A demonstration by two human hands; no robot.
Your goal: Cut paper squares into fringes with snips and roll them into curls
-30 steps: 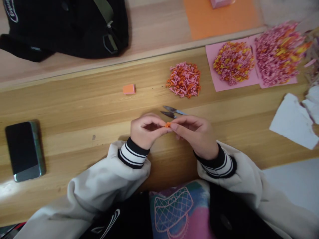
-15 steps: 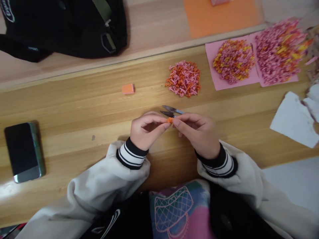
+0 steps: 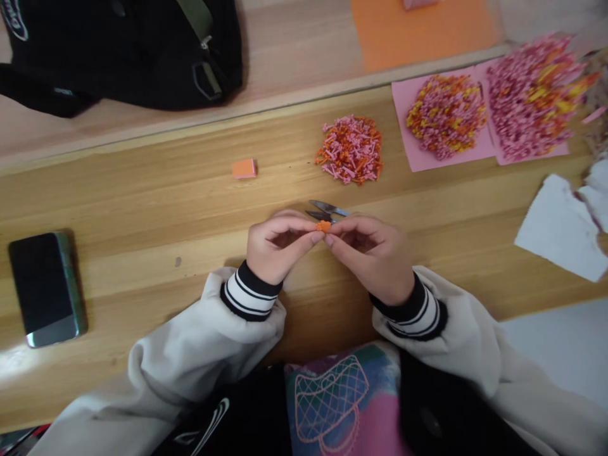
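My left hand (image 3: 278, 247) and my right hand (image 3: 373, 253) meet over the wooden table (image 3: 142, 209), fingertips pinched together on a tiny orange paper piece (image 3: 323, 226). Both hands are closed around it. Small metal snips (image 3: 327, 210) lie on the table just beyond the fingertips. Further back is a loose pile of pink and orange paper bits (image 3: 350, 149).
A small orange block (image 3: 244, 168) lies at mid-left. A phone (image 3: 45, 288) rests at the left. A black bag (image 3: 123, 50) sits at the back left. Two pink sheets (image 3: 418, 161) bear heaps of paper bits at the right, near white torn paper (image 3: 560, 228) and an orange sheet (image 3: 422, 31).
Both hands have risen slightly toward the snips, still pinching the orange piece; the fingers have shifted a little around it.
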